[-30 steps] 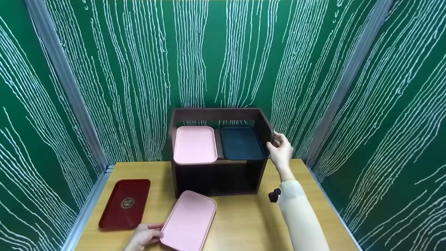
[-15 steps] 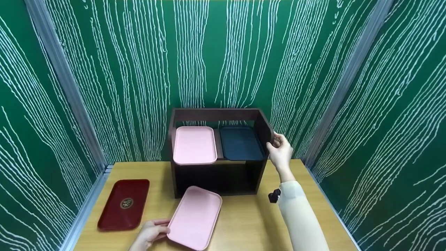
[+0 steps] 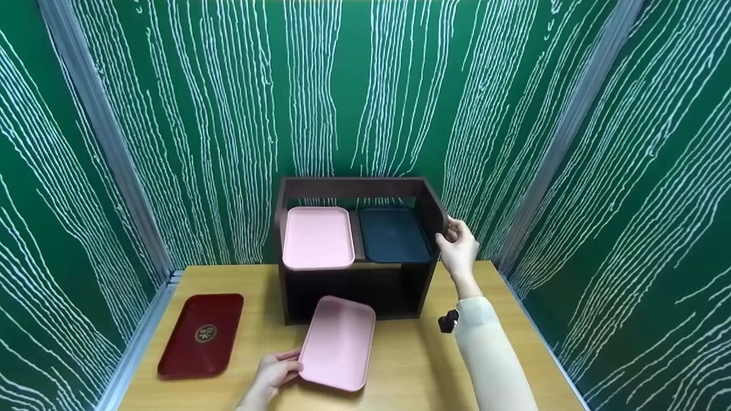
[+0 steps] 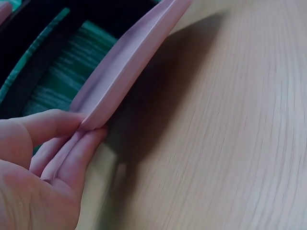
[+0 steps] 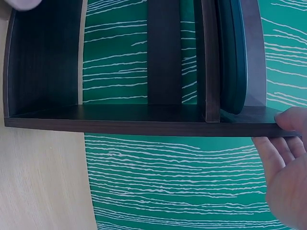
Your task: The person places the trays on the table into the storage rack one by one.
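My left hand (image 3: pixel 272 374) pinches a pink tray (image 3: pixel 338 345) by its near left corner, thumb on one face and fingers on the other. In the left wrist view this tray (image 4: pixel 127 67) is raised off the table and casts a shadow. Its far end is in front of the lower opening of a dark brown shelf (image 3: pixel 354 187). My right hand (image 3: pixel 458 249) grips the edge of the shelf's right side panel, as the right wrist view also shows. On the upper level lie a second pink tray (image 3: pixel 318 237) at left and a dark blue tray (image 3: pixel 395 234) at right.
A dark red tray (image 3: pixel 201 335) with a round gold emblem lies on the left of the wooden table (image 3: pixel 422 371). Green walls (image 3: pixel 354 103) with white wavy lines enclose the table behind and at both sides.
My left hand has carried the pink tray forward and to the right, closer to the shelf's lower opening. My right hand keeps its grip on the side panel.
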Demonstrator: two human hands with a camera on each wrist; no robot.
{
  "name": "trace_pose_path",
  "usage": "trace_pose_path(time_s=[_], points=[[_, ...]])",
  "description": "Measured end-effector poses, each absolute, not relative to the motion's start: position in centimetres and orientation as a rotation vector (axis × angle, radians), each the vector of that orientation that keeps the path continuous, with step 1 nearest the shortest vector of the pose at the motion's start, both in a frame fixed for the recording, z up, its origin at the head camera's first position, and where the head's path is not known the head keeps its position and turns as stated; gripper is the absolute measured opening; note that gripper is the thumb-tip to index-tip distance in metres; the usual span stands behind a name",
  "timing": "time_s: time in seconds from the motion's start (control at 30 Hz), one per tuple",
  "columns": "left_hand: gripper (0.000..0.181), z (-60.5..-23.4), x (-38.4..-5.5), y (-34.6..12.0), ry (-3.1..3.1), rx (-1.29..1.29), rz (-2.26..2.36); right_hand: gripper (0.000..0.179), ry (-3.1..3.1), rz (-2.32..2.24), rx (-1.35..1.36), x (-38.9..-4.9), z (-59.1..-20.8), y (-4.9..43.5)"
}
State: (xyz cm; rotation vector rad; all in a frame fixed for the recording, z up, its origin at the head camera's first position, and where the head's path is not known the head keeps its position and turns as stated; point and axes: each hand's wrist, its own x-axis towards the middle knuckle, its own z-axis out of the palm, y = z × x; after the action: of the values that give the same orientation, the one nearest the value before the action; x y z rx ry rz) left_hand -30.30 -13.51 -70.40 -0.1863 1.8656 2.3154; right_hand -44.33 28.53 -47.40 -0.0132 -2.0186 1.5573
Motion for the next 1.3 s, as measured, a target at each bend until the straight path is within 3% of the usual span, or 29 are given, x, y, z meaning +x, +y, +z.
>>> trace_pose_path(time_s=[0.67, 1.3], points=[[0.06, -70.5, -33.0, -4.6, 1.837, -0.312, 2.418, 0.042, -1.965, 1.575, -0.003, -44.6, -47.3, 28.3], [0.053, -70.5, -34.5, 1.1, 1.811, -0.392, 2.5, 0.043, -1.957, 1.582, -0.013, -44.5, -47.5, 28.2]])
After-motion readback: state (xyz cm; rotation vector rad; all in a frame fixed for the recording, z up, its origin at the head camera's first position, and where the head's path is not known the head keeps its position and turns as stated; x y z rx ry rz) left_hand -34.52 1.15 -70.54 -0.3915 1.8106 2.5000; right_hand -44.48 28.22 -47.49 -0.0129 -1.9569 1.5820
